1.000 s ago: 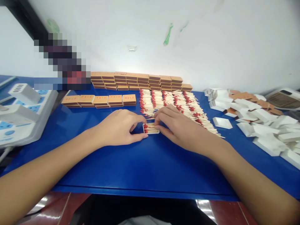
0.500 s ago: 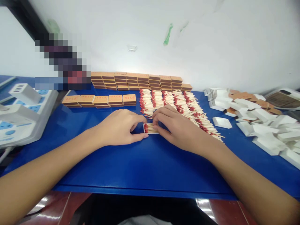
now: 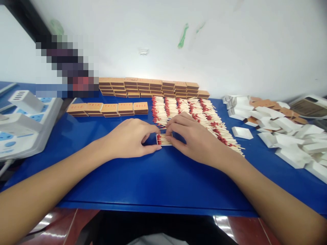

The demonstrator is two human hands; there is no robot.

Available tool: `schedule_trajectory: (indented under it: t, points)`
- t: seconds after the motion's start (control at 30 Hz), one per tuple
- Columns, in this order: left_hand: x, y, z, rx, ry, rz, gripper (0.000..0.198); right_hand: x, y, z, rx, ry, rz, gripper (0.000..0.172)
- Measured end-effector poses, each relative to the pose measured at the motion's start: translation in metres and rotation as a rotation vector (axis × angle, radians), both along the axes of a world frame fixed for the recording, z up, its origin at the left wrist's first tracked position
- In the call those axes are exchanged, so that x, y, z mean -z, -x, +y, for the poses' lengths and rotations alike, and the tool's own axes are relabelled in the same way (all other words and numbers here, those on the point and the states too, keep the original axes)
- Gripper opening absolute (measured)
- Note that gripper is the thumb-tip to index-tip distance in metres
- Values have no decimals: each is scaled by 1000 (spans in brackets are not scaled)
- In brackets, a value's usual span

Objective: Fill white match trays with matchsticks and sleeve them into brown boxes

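Observation:
A small white matchbox tray [image 3: 166,145] lies on the blue table between my hands, with red-headed matches [image 3: 161,139] in it. My left hand [image 3: 134,139] grips the tray's left end, thumb on the near side and index finger at the far side. My right hand [image 3: 190,139] is curled over the right end, its thumb and fingertips closed at the matches there; the fingers hide that end. Just beyond the hands lie rows of loose matches [image 3: 184,108], partly covered by my right hand.
Orange matchboxes [image 3: 149,85] are stacked along the wall, and a shorter row of matchboxes [image 3: 102,108] stands at left. White trays [image 3: 288,126] are heaped at right among orange sleeves, with one tray [image 3: 242,132] apart. A power strip [image 3: 48,126] occupies the left side.
Both hands keep nearly the same position on the tray. The whole view has shifted very slightly; nothing else visibly differs.

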State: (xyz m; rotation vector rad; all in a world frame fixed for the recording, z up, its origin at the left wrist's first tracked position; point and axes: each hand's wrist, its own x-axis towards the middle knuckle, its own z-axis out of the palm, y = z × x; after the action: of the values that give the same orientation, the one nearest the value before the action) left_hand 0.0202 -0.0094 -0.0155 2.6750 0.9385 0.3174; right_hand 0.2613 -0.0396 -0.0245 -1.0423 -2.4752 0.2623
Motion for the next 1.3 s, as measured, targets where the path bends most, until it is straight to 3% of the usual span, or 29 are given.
schedule_trajectory:
  t: [0.37,0.8,1.3]
  points:
    - [1,-1,1,5,-9,-1,26,2,0,2,-38,-28,22,16]
    - [0,0,1,-1,10,4,27,-7,-5,-4,-121,-47,-38,34]
    - [1,0,2,1,17,0,28,-10,-9,-4,-115,-100,-96,34]
